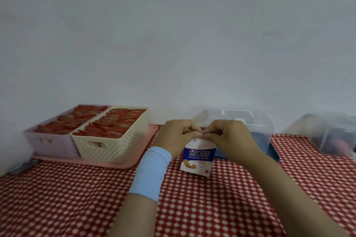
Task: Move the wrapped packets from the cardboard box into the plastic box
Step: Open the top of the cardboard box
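The left hand (pixel 177 136) and the right hand (pixel 229 138) both pinch the top flap of the small blue-and-white cardboard box (pixel 198 159). It stands upright on the red-checked bench (pixel 77 198), mouth upward between the fingertips. The clear plastic box (pixel 256 127) sits just behind, nearer the right hand.

The table's red-and-white checked cloth (pixel 212 208) carries a pink tray (pixel 115 164) at its back left and a blue tray (pixel 275 157) toward the back right.
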A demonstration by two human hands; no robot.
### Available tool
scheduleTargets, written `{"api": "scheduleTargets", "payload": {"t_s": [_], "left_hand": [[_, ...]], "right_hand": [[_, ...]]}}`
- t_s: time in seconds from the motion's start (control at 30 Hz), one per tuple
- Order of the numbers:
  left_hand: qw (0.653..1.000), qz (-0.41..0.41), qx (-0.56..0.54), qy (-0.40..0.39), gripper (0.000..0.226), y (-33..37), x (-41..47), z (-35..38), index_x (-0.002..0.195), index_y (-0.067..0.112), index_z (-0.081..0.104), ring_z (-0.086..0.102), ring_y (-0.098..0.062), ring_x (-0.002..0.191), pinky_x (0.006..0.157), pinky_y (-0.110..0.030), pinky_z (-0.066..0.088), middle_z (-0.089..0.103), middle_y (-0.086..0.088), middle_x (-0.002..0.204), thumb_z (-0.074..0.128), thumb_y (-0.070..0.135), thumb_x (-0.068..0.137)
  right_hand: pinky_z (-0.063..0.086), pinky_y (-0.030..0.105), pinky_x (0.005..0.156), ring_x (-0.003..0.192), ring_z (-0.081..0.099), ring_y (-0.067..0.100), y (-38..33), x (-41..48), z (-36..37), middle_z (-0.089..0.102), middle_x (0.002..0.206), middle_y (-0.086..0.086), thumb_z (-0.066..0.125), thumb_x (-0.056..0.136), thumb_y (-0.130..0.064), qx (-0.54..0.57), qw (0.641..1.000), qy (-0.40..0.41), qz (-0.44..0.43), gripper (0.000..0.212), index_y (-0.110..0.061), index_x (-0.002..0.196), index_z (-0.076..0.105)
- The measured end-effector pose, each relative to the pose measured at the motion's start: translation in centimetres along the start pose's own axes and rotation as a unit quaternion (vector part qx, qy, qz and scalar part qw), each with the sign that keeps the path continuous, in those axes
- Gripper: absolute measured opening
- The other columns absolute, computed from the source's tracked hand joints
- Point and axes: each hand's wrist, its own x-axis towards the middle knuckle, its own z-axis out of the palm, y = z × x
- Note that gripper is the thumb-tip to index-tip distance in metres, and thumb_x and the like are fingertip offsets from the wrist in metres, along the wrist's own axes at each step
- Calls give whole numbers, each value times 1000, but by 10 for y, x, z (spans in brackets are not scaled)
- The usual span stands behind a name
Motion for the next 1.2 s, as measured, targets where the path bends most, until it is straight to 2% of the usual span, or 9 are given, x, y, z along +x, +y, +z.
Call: {"api": "scheduleTargets", "payload": {"t_s": [0.17, 0.3, 0.47, 0.57, 0.7, 0.8, 0.9, 1.07, 1.2], "left_hand": [[1000, 1, -23, -4, 8, 3, -5, -3, 96, 25, 75, 64, 13, 81, 68, 1, 42, 75, 16, 87, 68, 25, 91], [1000, -11, -23, 2, 14, -1, -9, 0, 107, 31, 66, 58, 9, 103, 80, -8, 41, 68, 18, 109, 64, 30, 93], [998, -53, -5, -27, 77, -13, -11, 13, 135, 33, 43, 50, -6, 118, 93, -25, 52, 45, 14, 132, 83, 46, 70], [997, -61, -28, -36, 63, -14, -7, 16, 140, 31, 47, 51, -7, 122, 86, -13, 51, 50, 11, 139, 71, 48, 84], [995, -70, -62, -39, 46, -13, -7, 8, 138, 28, 53, 52, -5, 121, 93, -18, 43, 58, 8, 139, 60, 41, 95], [993, -75, -67, -62, 29, -10, -8, 4, 123, 33, 64, 62, -2, 106, 84, -13, 49, 68, 13, 120, 62, 36, 95], [997, -68, -14, -43, 14, -7, -9, 2, 108, 37, 65, 56, 11, 84, 63, 2, 41, 64, 27, 96, 59, 38, 96], [996, -69, -30, -37, 25, -10, -9, 4, 113, 31, 70, 61, 0, 106, 83, -11, 42, 67, 19, 113, 62, 43, 93], [995, -89, -49, 3, 33, -2, -10, 2, 102, 26, 73, 61, 7, 81, 66, -12, 38, 72, 13, 92, 46, 46, 100]], "right_hand": [[60, 32, 70, 76, 66, 3, -7, -3, -1, 70, 77, -16, 66, 93, -29, -15, 1000, -13, -7, 10, -33, 84, 66], [60, 33, 70, 76, 68, 6, -6, -3, 2, 71, 79, -12, 64, 95, -27, 20, 999, -9, -23, 9, -30, 86, 65], [55, 26, 71, 80, 63, 6, -2, 0, 2, 66, 83, -14, 62, 96, -27, 48, 998, 34, 12, 12, -31, 84, 62], [58, 30, 75, 85, 63, 6, 3, -1, 1, 68, 89, -12, 57, 98, -31, 65, 997, 30, 25, 9, -27, 91, 61], [61, 30, 76, 90, 66, 7, 5, -2, 3, 71, 93, -11, 58, 99, -29, 124, 991, -13, 39, 7, -28, 92, 61], [61, 30, 76, 88, 67, 5, 6, 0, 4, 72, 91, -15, 63, 95, -33, 89, 996, -7, 30, 6, -31, 89, 63], [61, 33, 79, 89, 65, 3, 7, 0, 7, 72, 92, -18, 63, 95, -33, 86, 996, 6, 33, 6, -32, 90, 65], [60, 38, 79, 86, 68, 5, 6, 1, 5, 73, 90, -15, 62, 96, -33, 106, 993, 47, 38, 6, -31, 90, 64], [57, 31, 73, 78, 66, 5, 1, 0, 0, 73, 86, -10, 64, 95, -35, 159, 986, 45, 8, 5, -32, 91, 63]]}}
